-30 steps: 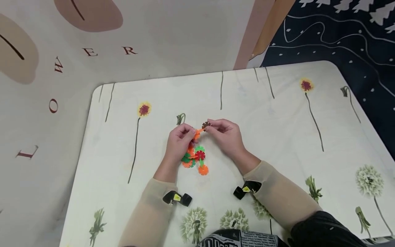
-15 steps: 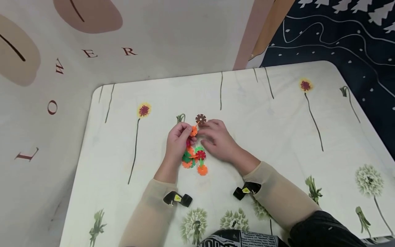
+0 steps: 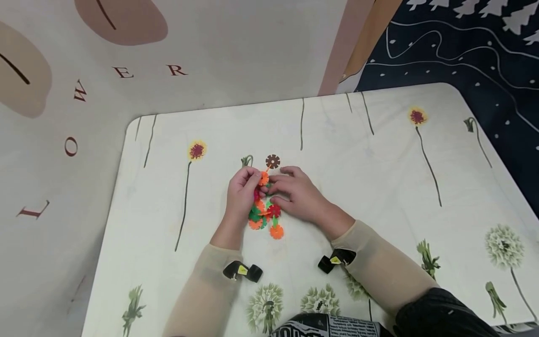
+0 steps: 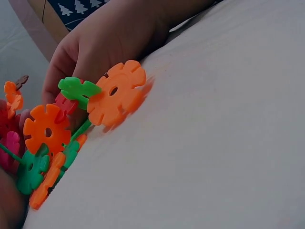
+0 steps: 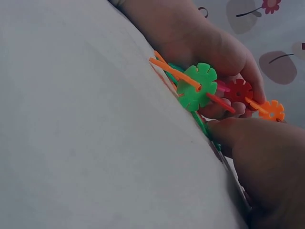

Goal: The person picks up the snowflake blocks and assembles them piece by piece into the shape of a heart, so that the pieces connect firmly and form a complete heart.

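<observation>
In the head view, my left hand (image 3: 242, 189) pinches an orange flower-shaped interlocking disc (image 3: 264, 179) between thumb and fingers. A brown disc (image 3: 273, 161) is joined beyond it, sticking up past the fingertips. Below hangs a linked cluster of notched plastic discs, among them a red disc (image 3: 274, 210) and a low orange disc (image 3: 276, 231). My right hand (image 3: 296, 194) is at the cluster's right side, fingers loosely bent and spread, tips right at the pieces. A green disc (image 5: 198, 87) shows close to the right thumb in the right wrist view. Pink and dark red discs sit partly behind the left fingers.
Both hands work over a table with a white flower-print cloth (image 3: 358, 154). A pale wall (image 3: 252, 56) with printed letters rises behind it, and a dark patterned fabric (image 3: 463, 56) hangs at the right. A black item with white print (image 3: 328, 325) is at the near edge.
The right hand has let go of the brown disc and moved down and left to the cluster's side. The brown disc now stands further up and left, held through the left hand's grip.
</observation>
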{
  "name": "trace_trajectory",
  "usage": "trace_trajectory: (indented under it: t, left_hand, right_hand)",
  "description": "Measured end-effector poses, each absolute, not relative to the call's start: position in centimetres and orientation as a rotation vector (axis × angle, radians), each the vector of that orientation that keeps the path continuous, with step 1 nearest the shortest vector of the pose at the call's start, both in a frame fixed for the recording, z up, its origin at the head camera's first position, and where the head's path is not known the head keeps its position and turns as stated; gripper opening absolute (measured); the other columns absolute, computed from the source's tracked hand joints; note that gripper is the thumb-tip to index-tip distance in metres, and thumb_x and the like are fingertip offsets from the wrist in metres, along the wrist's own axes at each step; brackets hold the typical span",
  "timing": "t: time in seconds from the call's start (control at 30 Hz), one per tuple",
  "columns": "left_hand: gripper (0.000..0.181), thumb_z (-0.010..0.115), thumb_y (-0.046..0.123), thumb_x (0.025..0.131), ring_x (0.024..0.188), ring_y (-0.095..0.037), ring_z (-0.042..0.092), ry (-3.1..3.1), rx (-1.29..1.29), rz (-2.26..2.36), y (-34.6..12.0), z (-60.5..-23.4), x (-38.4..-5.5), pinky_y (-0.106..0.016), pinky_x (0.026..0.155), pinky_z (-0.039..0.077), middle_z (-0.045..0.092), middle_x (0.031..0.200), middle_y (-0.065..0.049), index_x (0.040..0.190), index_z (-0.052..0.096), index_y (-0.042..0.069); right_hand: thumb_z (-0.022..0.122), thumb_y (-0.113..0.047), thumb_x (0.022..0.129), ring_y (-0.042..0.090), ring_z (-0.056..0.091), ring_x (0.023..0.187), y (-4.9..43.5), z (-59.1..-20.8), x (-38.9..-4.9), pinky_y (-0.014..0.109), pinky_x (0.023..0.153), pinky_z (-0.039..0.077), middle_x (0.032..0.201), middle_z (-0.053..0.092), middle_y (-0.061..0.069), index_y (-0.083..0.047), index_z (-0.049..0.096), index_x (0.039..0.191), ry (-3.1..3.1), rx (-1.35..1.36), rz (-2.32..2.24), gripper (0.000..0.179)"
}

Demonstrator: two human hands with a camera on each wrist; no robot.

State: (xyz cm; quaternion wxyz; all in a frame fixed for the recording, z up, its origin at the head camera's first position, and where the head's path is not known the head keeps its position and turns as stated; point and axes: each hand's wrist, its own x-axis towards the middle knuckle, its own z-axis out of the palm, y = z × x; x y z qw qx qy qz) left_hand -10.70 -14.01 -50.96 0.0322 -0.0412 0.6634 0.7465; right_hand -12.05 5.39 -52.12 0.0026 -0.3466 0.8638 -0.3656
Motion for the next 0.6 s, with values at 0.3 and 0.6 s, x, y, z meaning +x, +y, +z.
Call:
trace_trajectory:
  t: [0.3,0.6]
  left_hand:
    - [0.013,0.059,0.013,0.109,0.068,-0.015,0.065,2.030,-0.109,2.311,-14.04,-51.12,-10.74,-0.023,0.063,0.058,0.062,0.083,-0.008,0.099,0.062,0.004]
    - [0.012,0.058,0.011,0.108,0.065,-0.016,0.061,2.042,-0.114,2.314,-13.90,-50.97,-10.67,-0.022,0.060,0.055,0.060,0.081,-0.007,0.098,0.062,0.004]
  right_hand:
    - [0.085,-0.011,0.091,0.026,0.059,0.118,5.32,-52.04,-12.02,0.043,0.108,0.044,0.111,0.078,0.000,-0.013,0.082,0.094,2.661,-1.093,-1.330,0.005]
    - [0.084,-0.005,0.092,0.016,0.056,0.079,5.24,-51.91,-11.58,0.031,0.071,0.050,0.090,0.066,-0.001,-0.009,0.074,0.115,2.646,-0.738,-1.643,0.025]
